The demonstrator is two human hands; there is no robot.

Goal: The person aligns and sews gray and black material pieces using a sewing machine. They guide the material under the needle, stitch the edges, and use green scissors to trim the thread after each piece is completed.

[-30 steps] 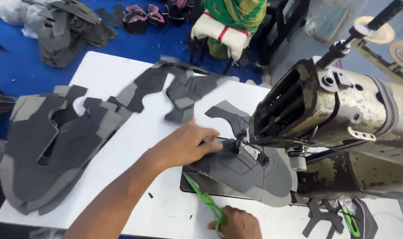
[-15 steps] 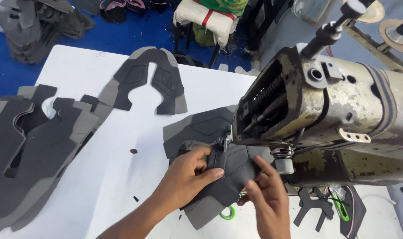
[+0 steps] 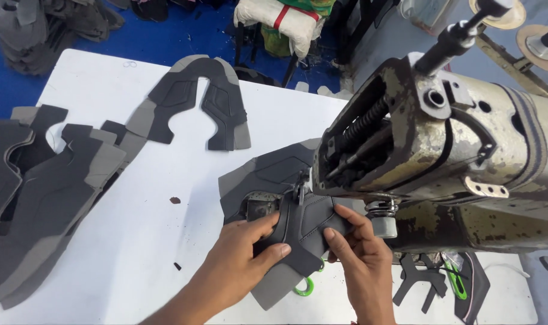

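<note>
Two hands on one workpiece. Left hand (image 3: 244, 256) grips the dark grey shoe-upper piece (image 3: 298, 225) from the left, thumb on top, fingers curled under its edge; closed on it. Right hand (image 3: 361, 256) pinches the same piece from the right, thumb and forefinger pressed on the top face; other fingers tucked, partly hidden. Piece lies under the head of the sewing machine (image 3: 442, 138), approx. at the needle/presser foot, which touches its upper edge. Second grey layer spreads beneath and to the left, flat on the white table (image 3: 135, 241). Green-handled snips (image 3: 304, 287) peek out just below the piece, mostly covered. Stack of cut grey uppers (image 3: 39, 186) at far left, well apart. One single upper (image 3: 195, 102) lies flat near table's back edge.
</note>
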